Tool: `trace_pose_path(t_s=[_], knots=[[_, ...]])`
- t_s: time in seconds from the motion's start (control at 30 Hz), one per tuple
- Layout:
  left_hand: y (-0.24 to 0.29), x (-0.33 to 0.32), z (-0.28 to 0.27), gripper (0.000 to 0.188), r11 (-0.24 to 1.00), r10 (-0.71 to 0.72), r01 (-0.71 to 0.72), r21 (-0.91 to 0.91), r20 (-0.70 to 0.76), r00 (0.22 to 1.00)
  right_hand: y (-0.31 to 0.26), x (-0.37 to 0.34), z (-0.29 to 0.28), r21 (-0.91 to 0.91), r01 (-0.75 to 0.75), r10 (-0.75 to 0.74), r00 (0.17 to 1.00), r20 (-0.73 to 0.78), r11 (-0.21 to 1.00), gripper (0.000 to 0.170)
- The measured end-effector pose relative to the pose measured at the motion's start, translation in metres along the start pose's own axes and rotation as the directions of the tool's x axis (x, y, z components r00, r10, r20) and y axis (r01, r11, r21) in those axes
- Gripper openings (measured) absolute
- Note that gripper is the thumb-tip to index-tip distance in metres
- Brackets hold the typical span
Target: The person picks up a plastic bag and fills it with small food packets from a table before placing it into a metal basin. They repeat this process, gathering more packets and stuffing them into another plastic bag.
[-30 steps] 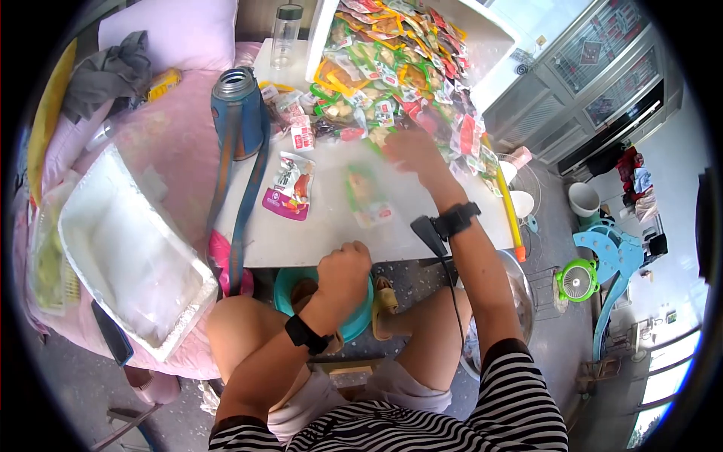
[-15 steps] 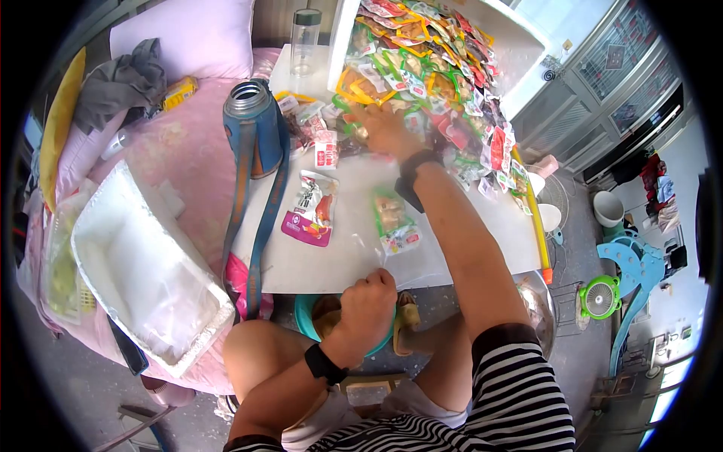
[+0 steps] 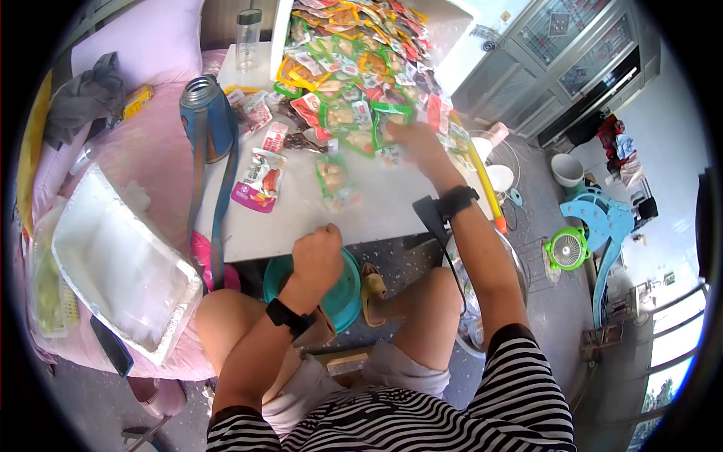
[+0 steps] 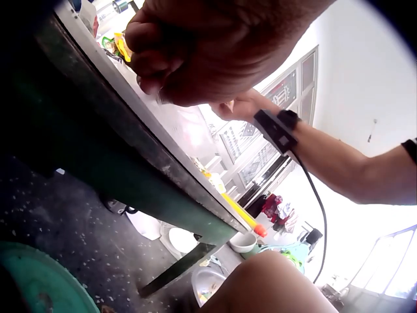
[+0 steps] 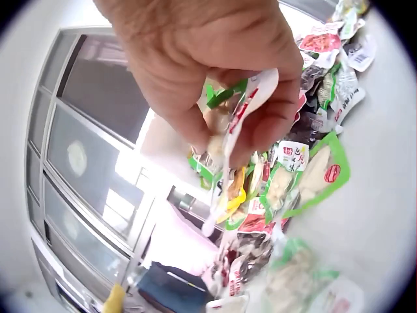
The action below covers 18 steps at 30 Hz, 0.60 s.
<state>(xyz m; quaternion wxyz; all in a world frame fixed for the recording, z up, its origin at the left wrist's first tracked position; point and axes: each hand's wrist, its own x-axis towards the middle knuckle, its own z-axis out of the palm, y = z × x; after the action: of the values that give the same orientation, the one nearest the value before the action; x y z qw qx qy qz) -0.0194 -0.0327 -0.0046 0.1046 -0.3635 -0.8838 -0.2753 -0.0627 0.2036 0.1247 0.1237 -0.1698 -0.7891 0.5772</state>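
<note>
My right hand is over the table at the front of a heap of snack packets. In the right wrist view its thumb and fingers pinch a green-edged clear packet with pale food inside, held edge-on. My left hand is curled into a fist near the table's front edge, with nothing visible in it; the left wrist view shows its fingers folded toward the palm. Between the hands lies another green-edged packet. Left of it is a white and purple pouch.
The heap spills from a white foam box at the back. A blue strapped flask and a clear bottle stand at the table's left. Another foam box rests on the bed. A teal basin sits beneath the table edge.
The right hand reached into the heap half a second ago, then drew back and to the right and now pinches a packet. The left fist stays near the table edge; the head view shifted.
</note>
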Motion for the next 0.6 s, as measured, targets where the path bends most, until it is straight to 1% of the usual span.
trace_pose_path(t_s=[0.07,0.1,0.2,0.3,0.33,0.4,0.5,0.6], knots=[[0.001,0.001,-0.003,0.007,1.000,0.020,-0.020,0.018,-0.029,0.999,0.010,-0.035,-0.012,0.172,-0.093,0.087,0.995,0.041,0.981,0.029],[0.001,0.002,-0.004,0.007,0.999,0.028,-0.027,0.029,-0.039,0.999,0.015,-0.053,-0.017,0.116,-0.139,0.132,0.989,0.062,0.983,0.028],[-0.001,0.001,-0.004,0.003,0.998,0.061,-0.060,0.007,-0.093,0.994,0.026,-0.117,-0.015,0.339,-0.186,0.106,0.965,0.240,0.922,0.025],[-0.001,0.003,-0.007,0.004,0.997,0.070,-0.072,-0.007,-0.129,0.989,0.049,-0.161,-0.011,0.421,-0.344,0.219,0.923,0.317,0.839,0.026],[-0.001,0.003,-0.007,0.004,0.997,0.063,-0.067,-0.023,-0.137,0.988,0.057,-0.172,-0.008,0.407,-0.369,0.245,0.913,0.325,0.835,0.031],[0.000,0.003,-0.006,0.007,0.997,0.051,-0.061,-0.057,-0.157,0.986,0.076,-0.184,-0.001,0.370,-0.408,0.291,0.897,0.331,0.835,0.030],[0.003,0.003,-0.007,0.006,0.997,0.057,-0.064,-0.036,-0.164,0.985,0.078,-0.188,0.017,0.436,-0.430,0.338,0.900,0.275,0.791,0.024],[0.004,0.003,-0.007,0.004,0.997,0.066,-0.073,-0.032,-0.176,0.982,0.063,-0.176,0.021,0.355,-0.360,0.287,0.927,0.241,0.863,0.018]])
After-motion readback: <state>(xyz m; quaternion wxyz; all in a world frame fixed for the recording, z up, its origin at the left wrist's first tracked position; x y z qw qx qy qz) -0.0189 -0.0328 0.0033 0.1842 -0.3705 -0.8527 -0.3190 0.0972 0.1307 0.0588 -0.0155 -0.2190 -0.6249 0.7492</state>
